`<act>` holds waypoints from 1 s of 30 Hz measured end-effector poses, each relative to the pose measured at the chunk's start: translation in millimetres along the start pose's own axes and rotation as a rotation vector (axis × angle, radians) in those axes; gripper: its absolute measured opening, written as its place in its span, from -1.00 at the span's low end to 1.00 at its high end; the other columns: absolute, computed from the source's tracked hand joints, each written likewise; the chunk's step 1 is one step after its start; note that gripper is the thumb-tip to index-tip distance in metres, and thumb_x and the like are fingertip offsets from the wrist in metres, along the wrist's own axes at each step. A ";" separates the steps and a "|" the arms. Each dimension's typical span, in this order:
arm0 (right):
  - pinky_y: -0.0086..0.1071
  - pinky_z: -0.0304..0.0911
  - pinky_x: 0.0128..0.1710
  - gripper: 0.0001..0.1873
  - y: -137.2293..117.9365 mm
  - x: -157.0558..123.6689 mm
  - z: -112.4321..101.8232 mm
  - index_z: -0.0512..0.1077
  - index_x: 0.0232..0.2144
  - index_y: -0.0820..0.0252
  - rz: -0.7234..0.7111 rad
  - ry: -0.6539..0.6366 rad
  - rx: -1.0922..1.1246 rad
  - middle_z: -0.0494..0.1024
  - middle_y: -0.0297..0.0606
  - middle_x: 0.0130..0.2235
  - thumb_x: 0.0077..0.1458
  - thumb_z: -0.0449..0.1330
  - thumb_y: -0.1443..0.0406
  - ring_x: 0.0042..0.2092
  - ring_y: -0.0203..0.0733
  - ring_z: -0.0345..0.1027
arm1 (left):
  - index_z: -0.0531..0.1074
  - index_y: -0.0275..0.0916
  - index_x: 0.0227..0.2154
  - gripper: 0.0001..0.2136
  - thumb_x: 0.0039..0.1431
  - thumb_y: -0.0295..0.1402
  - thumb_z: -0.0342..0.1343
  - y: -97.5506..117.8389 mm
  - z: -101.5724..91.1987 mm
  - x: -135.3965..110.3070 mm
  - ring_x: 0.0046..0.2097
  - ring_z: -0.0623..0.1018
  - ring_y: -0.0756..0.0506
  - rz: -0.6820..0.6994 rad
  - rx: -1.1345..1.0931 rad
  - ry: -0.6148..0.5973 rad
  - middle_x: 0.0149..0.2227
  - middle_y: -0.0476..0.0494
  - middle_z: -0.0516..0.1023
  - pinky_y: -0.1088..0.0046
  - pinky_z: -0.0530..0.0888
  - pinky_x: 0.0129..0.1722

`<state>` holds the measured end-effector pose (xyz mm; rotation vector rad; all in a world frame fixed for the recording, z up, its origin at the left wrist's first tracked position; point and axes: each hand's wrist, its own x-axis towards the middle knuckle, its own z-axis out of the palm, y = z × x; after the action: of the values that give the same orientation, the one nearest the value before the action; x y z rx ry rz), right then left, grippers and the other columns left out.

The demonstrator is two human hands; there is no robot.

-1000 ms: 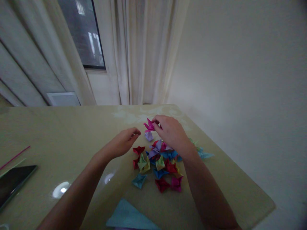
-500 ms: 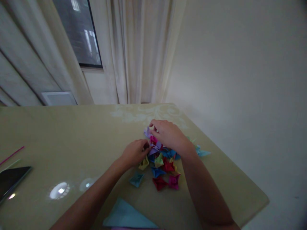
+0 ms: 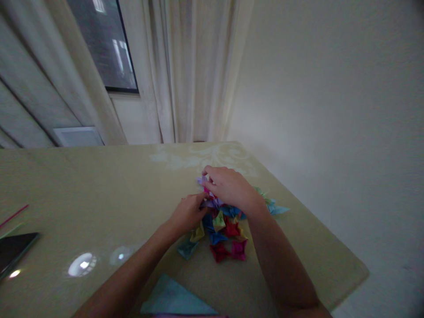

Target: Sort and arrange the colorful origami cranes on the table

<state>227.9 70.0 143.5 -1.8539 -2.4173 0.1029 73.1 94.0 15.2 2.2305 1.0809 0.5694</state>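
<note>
Both my hands are over a heap of small, colourful origami pieces on the table. My left hand [image 3: 188, 215] is at its left side, thumb and fingers pinched on a lilac origami piece [image 3: 209, 204]. Above it, my right hand [image 3: 228, 184] reaches over the back of the heap, fingers curled down around another lilac origami piece [image 3: 200, 181]; its fingertips are partly hidden. Closer to me lie a light green piece [image 3: 218, 221], a red piece [image 3: 220, 252], a magenta piece [image 3: 238, 250] and a teal piece [image 3: 187, 248]. My right wrist covers part of the heap.
A light blue folded sheet [image 3: 175, 298] lies at the table's near edge. To the far left are a dark flat device [image 3: 16, 249] and a thin pink stick [image 3: 13, 216]. The pale table [image 3: 99, 190] meets a wall [image 3: 324, 132] at right; curtains [image 3: 195, 75] hang behind.
My right hand has shifted slightly left, closer to my left hand. The left fingers have moved a little onto the lilac piece. The view has shifted slightly.
</note>
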 end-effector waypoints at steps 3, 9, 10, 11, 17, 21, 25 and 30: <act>-0.28 0.29 -0.14 -0.73 -0.7 -0.6 -0.9 0.49 0.09 0.14 0.002 -0.014 0.005 0.68 -0.10 -0.01 0.44 0.15 0.20 -0.02 0.01 0.57 | 0.65 -0.17 -0.14 -0.77 0.30 -0.43 0.09 0.0 1.5 3.0 -0.19 0.70 -0.18 -0.052 -0.022 0.098 -0.21 -0.15 0.76 0.39 0.48 -0.17; -0.28 0.31 -0.13 -0.72 0.8 -1.5 -0.8 0.49 0.09 0.14 -0.010 -0.003 0.012 0.68 -0.09 -0.02 0.46 0.16 0.16 0.00 0.02 0.58 | 0.66 -0.23 -0.08 -0.72 0.30 -0.36 0.08 -17.4 -6.3 9.9 -0.11 0.72 -0.19 -0.097 -0.289 0.318 -0.11 -0.18 0.77 0.35 0.55 -0.06; -0.28 0.31 -0.14 -0.71 1.2 -1.6 -0.7 0.48 0.09 0.14 -0.012 0.002 0.008 0.68 -0.10 -0.02 0.46 0.17 0.15 0.00 0.03 0.58 | 0.64 -0.25 -0.03 -0.71 0.27 -0.36 0.10 -22.4 -7.5 10.6 -0.07 0.72 -0.19 -0.101 -0.309 0.309 -0.08 -0.20 0.76 0.33 0.56 -0.03; -0.28 0.31 -0.15 -0.71 1.7 -1.7 -0.6 0.48 0.10 0.14 -0.014 0.010 0.002 0.69 -0.10 -0.02 0.46 0.17 0.15 0.00 0.04 0.58 | 0.60 -0.26 0.03 -0.67 0.25 -0.36 0.12 -27.3 -8.6 11.0 -0.06 0.72 -0.20 -0.106 -0.318 0.284 -0.06 -0.22 0.76 0.32 0.57 -0.02; -0.27 0.33 -0.14 -0.70 4.8 -2.1 -2.0 0.48 0.13 0.15 0.015 0.031 -0.020 0.69 -0.10 -0.02 0.46 0.14 0.20 0.00 0.05 0.59 | 0.40 -0.26 0.22 -0.53 0.23 -0.47 0.03 -42.2 -19.7 7.4 -0.09 0.68 -0.18 -0.129 -0.089 0.226 -0.06 -0.24 0.71 0.30 0.55 -0.07; -0.28 0.34 -0.14 -0.70 8.3 1.0 0.5 0.48 0.13 0.15 0.033 0.035 -0.044 0.69 -0.09 -0.01 0.42 0.13 0.26 0.01 0.04 0.59 | 0.48 -0.27 0.01 -0.66 0.20 -0.50 -0.01 -38.7 -33.6 4.9 -0.08 0.64 -0.21 -0.160 0.108 0.196 -0.12 -0.25 0.66 0.29 0.52 -0.08; -0.29 0.38 -0.19 -0.56 11.5 12.6 15.0 0.51 0.08 0.15 -0.040 -0.090 -0.049 0.69 -0.08 -0.01 0.19 0.36 0.15 -0.04 0.08 0.61 | 0.49 -0.27 -0.10 -0.75 0.26 -0.41 -0.03 -33.4 -40.8 2.7 -0.08 0.63 -0.23 -0.124 0.158 0.066 -0.12 -0.29 0.64 0.27 0.51 -0.07; -0.30 0.44 -0.19 -0.57 10.9 30.0 40.5 0.61 -0.03 0.20 -0.021 -0.308 -0.114 0.71 -0.01 -0.03 0.01 0.47 0.26 -0.03 0.12 0.64 | 0.49 -0.23 -0.22 -0.82 0.25 -0.38 -0.01 -24.9 -39.0 -0.5 -0.11 0.64 -0.23 -0.121 0.164 -0.062 -0.16 -0.28 0.66 0.30 0.50 -0.13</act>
<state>226.0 101.9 103.0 -1.9904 -2.6945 0.2732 35.6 118.4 27.2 2.2852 1.2601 0.3694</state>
